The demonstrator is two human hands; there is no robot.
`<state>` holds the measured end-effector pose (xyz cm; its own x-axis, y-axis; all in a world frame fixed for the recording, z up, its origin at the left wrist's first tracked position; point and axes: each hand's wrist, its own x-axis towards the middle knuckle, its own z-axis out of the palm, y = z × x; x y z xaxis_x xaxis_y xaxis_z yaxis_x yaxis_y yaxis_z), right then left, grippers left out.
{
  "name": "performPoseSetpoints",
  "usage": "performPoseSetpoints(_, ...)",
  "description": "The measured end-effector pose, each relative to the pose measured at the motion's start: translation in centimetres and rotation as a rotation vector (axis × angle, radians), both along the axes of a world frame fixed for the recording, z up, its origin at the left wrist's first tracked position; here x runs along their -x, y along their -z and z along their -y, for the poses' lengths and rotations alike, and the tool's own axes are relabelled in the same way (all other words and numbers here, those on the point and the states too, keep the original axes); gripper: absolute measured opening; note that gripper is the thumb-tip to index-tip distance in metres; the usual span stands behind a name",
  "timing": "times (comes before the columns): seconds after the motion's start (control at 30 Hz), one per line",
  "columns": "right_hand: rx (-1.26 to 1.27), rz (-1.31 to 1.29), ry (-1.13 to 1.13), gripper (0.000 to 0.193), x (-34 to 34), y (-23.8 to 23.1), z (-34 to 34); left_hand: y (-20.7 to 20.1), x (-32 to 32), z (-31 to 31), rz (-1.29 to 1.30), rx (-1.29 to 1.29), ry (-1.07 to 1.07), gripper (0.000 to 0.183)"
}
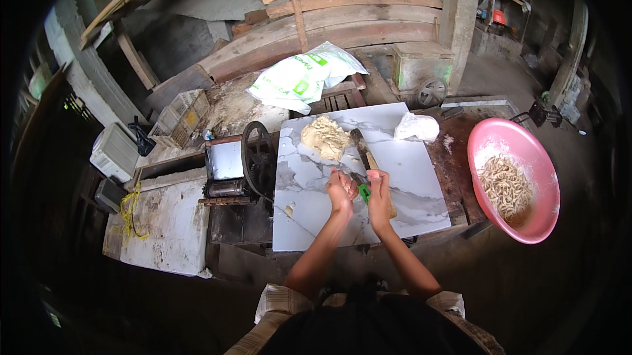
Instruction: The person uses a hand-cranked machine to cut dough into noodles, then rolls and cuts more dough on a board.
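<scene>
My right hand (378, 195) is closed around a green-handled tool (364, 192) with a short dark blade, whose exact kind I cannot make out. Close beside it, my left hand (341, 190) has its fingers curled in; what they hold, if anything, is hidden. Both hands are over a white-and-grey marbled slab (303, 217). Beyond the left hand lies a pale lump of dough (325, 137). A long wooden stick (362, 147) with a dark far end runs along the slab, partly hidden under my right hand. A small dough scrap (289, 209) lies at the left.
At right, a pink basin (480, 147) holds pale dough strips (505, 187). A white plastic bag (417, 127) rests on the slab's far right corner. A roller machine (227, 187) with a dark handwheel (253, 157) adjoins the left edge. Behind are a white-green sack (306, 78) and a plastic crate (179, 119).
</scene>
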<state>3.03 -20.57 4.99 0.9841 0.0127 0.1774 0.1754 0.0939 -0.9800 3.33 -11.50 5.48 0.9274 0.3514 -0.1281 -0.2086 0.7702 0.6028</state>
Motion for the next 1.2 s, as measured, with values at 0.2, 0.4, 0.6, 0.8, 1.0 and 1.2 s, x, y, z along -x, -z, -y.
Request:
performPoseSetpoints(0.2, -0.742, -0.741, -0.663, 0.056, -1.4, -0.2, -1.4, 1.9, 0.5, 1.3, 0.007, -1.392, -0.309, 0.03)
performPoseSetpoints(0.4, -0.689, -0.705, -0.353, 0.032, -3.5, 1.7, -2.9, -1.6, 2.3, 0.2, 0.0, -1.754, -0.472, 0.05)
performPoseSetpoints(0.6, -0.675, -0.588, -0.404, 0.041, -2.5, -1.0, -3.2, -1.4, 2.3, -3.1, -0.03, -1.243, -0.363, 0.061)
performPoseSetpoints(0.8, -0.248, -0.497, -0.315, 0.032, -3.6, 1.3, -2.6, -2.1, 1.7, 0.3, -0.157, -0.108, 0.222, 0.057)
performPoseSetpoints(1.0, 0.497, 0.433, 0.258, 0.027, 0.1, -4.7, -3.8, -0.8, 1.5, 0.5, -0.101, 0.012, 0.258, 0.032)
performPoseSetpoints(1.2, 0.342, 0.411, 0.091, 0.029, -0.1, -5.2, -1.1, -0.3, 0.8, -0.9, -0.107, 0.09, 0.077, 0.039)
